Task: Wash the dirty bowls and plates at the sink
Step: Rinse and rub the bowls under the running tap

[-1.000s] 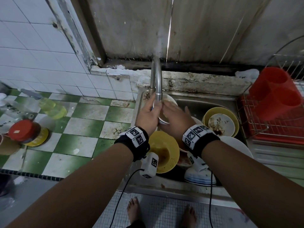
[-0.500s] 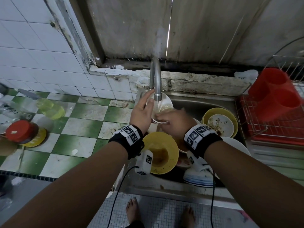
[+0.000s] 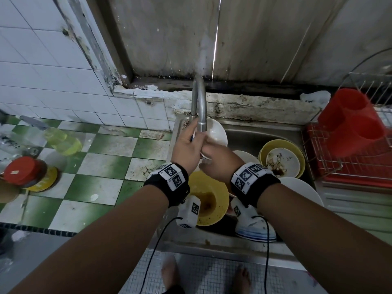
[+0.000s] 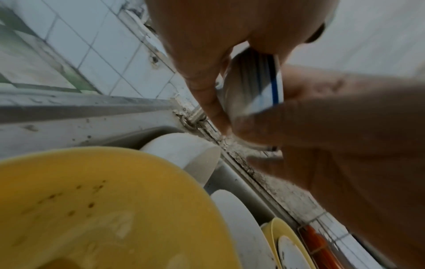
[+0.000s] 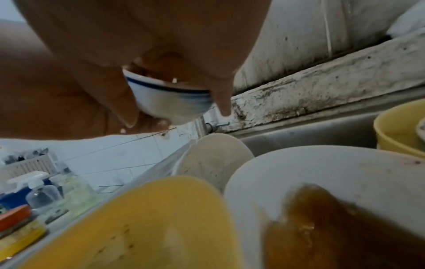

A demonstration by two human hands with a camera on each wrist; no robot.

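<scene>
Both sets of fingers are wrapped round the same thing: a small white ceramic bowl with a blue rim stripe (image 5: 170,102), held up right under the spout of the curved steel tap (image 3: 200,107). The left hand (image 3: 187,145) cups it from the left, fingers (image 4: 207,87) curled round the outside wall. The right hand (image 3: 220,161) comes in from the right and near side, thumb and fingers (image 5: 220,98) pinching over the rim. The bowl sits between the two palms, roughly level with both and no nearer to one than the other. The wrist views look tilted, so how upright it is I can't say.

Going outward, just below the hands in the steel sink (image 3: 254,136) there's a big yellow bowl (image 3: 209,200) with brown liquid in it, and a white plate (image 3: 218,132) leaning at the far left corner. To the right is another yellow bowl holding a dirty white dish (image 3: 282,159). Over on the far right stands a red wire drying rack (image 3: 347,166).

My guess is it's mid-rinse, with plenty of dishes left. Can't make out the water stream itself.
</scene>
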